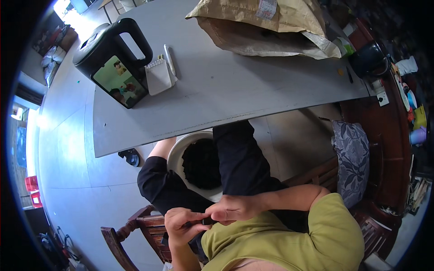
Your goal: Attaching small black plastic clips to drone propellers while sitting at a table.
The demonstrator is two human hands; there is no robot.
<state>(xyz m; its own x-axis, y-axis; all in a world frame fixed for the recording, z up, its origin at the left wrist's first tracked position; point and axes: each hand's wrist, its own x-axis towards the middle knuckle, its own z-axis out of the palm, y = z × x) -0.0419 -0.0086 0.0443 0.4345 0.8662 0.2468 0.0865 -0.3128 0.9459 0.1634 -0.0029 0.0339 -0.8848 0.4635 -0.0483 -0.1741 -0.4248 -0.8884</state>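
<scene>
Hands meeting at the lap, left hand (183,224) and right hand (233,210) pinching a small dark object (208,221), white bowl (177,153) of dark material between the knees, grey surface (235,90) beyond with black jug (113,54), brown paper sack (266,25).

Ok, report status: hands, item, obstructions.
Left hand and right hand together, pinching small dark object. White bowl of dark material between knees. Nothing blocking.

Both hands, left hand (183,224) and right hand (231,209), pinch a small dark object (207,221) above a white bowl (177,155).
</scene>
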